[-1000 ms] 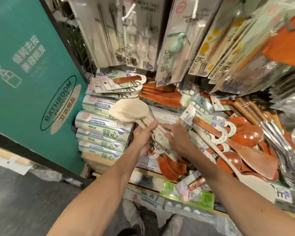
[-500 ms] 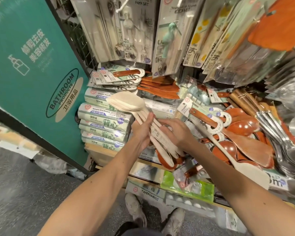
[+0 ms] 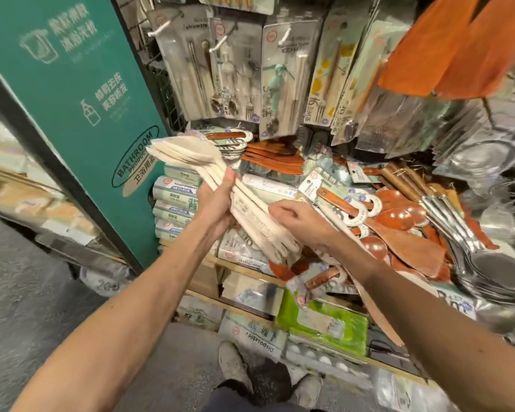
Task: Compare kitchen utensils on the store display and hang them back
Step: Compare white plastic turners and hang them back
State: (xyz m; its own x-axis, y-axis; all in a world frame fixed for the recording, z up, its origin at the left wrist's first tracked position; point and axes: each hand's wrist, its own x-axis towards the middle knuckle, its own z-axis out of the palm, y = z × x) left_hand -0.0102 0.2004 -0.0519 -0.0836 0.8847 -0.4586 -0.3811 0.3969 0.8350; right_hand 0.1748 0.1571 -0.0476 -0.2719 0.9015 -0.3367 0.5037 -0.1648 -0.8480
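At the middle of the shelf front, your left hand (image 3: pixel 217 200) grips a bundle of pale wooden spatulas (image 3: pixel 252 211) around the upper part of the handles, with fingers and thumb wrapped closed on it. The bundle lies on a diagonal. Its blades fan out at the upper left, in front of the green sign panel (image 3: pixel 81 99), and its handle ends point to the lower right. You hold it in front of the shelf stock.

Your right hand (image 3: pixel 302 217) lies over the handles, lower down than the left hand, with its fingertips (image 3: pixel 272 207) touching the paper labels on them. The fingers are lightly curved. Whether they close under the bundle cannot be told from this view.

Just right of the bundle, reddish-brown wooden spoons (image 3: pixel 399 217) lie heaped on the shelf, with metal spoons (image 3: pixel 464 233) beside them. Stacked boxes (image 3: pixel 176 203) stand behind the left hand. Carded cutlery sets (image 3: pixel 238 69) hang from pegs above.
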